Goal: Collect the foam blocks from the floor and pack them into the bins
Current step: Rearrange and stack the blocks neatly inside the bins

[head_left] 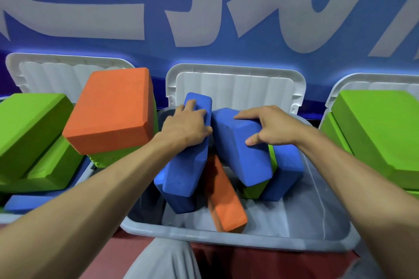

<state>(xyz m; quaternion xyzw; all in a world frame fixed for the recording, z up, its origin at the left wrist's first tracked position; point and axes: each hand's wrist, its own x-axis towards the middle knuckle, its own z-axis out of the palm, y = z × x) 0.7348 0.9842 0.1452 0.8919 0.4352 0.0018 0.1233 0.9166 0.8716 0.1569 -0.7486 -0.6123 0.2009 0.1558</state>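
Head: blue blocks [183,176] under L grip [188,124] & R grip [272,129]

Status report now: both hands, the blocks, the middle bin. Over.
Left hand grips left blue block. Right hand grips right blue block. Both inside middle bin, tilted. Orange block leaning between them.

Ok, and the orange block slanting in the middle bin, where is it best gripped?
Likely the near end of the orange block, from above on the person's side: it juts free there, narrow enough to pinch across. Its far end is buried between the left blue block and the right blue block.
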